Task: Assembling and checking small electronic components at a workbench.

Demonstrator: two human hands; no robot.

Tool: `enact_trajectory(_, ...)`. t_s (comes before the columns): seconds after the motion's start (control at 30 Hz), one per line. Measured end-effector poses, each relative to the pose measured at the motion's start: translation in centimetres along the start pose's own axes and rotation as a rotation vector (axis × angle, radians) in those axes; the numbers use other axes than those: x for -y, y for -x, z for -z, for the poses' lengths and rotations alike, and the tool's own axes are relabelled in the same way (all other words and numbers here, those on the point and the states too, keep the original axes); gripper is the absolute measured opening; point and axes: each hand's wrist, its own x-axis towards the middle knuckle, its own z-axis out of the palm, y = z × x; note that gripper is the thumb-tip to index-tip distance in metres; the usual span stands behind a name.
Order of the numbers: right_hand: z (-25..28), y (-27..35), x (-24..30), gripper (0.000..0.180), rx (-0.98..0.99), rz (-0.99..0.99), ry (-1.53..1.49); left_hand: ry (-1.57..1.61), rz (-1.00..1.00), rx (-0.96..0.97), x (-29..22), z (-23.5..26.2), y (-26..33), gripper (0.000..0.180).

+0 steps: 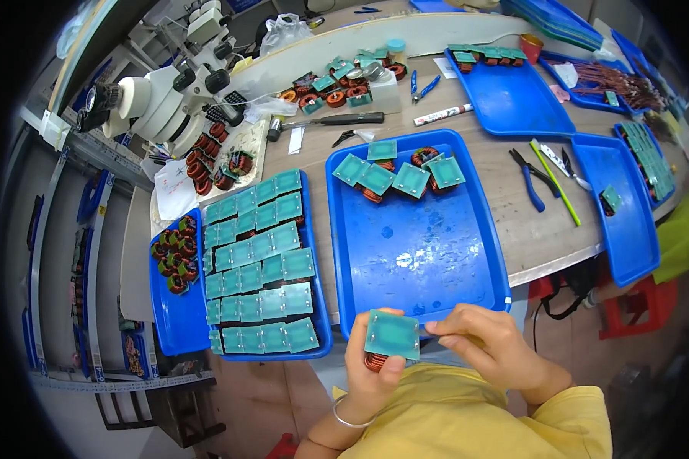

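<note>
My left hand [364,389] is closed around a copper-wound coil [374,362] topped by a square green circuit board [393,335]. The board faces up, just in front of my yellow shirt. At the board's right edge is my right hand [501,348], its thumb and forefinger pinched together; whatever they hold, if anything, is too small to make out. Beyond both hands lies a blue tray [421,264] with several board-topped coils [412,181] grouped at its far end. Left of it, another blue tray [325,302] carries rows of green-board coils [262,302].
A small tray [177,325] with bare coils sits far left, near a microscope [157,103]. Pliers [530,180], a yellow-green stick [556,183] and tweezers lie to the right. Blue cutters [423,88], a marker [442,115] and loose coils [335,98] are at the back.
</note>
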Motion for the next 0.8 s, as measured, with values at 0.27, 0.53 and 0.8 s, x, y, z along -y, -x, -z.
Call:
enact_trajectory(0.27,0.4,0.3,0.4,0.019,0.076,-0.008,0.030,0.107,0.313,0.031,-0.7,0.2,0.0,0.071)
enact_trajectory(0.53,0.5,0.1,-1.0,0.015,-0.281,-0.071,-0.176,0.507,0.524,0.179,-0.1,0.9,0.8,0.067)
enact_trajectory(0.8,0.2,0.4,0.1,0.016,-0.087,-0.158,-0.375,1.030,0.732,0.406,0.9,1.7,0.2,0.067)
